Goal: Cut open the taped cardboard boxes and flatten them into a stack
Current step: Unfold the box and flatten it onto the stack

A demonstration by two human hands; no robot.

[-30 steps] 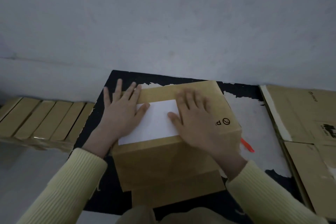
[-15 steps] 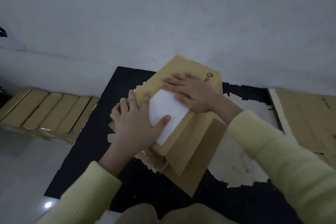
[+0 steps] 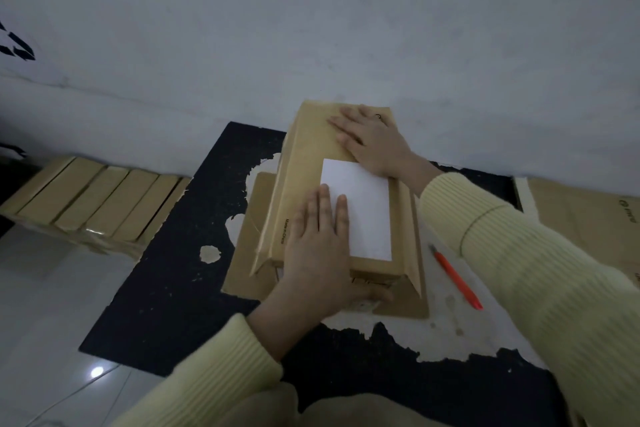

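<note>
A brown cardboard box (image 3: 308,170) with a white label (image 3: 363,215) lies lengthwise on a worn black mat (image 3: 166,295), its long axis pointing at the wall, side flaps spread out below it. My left hand (image 3: 318,253) lies flat on the near end of the box top, fingers straight, thumb down over the near face. My right hand (image 3: 370,142) presses flat on the far end, fingers spread. An orange box cutter (image 3: 457,277) lies on the mat to the right of the box, apart from both hands.
A row of taped cardboard boxes (image 3: 90,201) stands at the left against the wall. Flattened cardboard (image 3: 588,218) lies at the right edge. A grey wall (image 3: 311,28) rises right behind the box. Pale floor tiles (image 3: 45,322) show at the lower left.
The box has been turned from crosswise to lengthwise. My right hand went to its far end and my left to its near end. The cutter is uncovered at the right.
</note>
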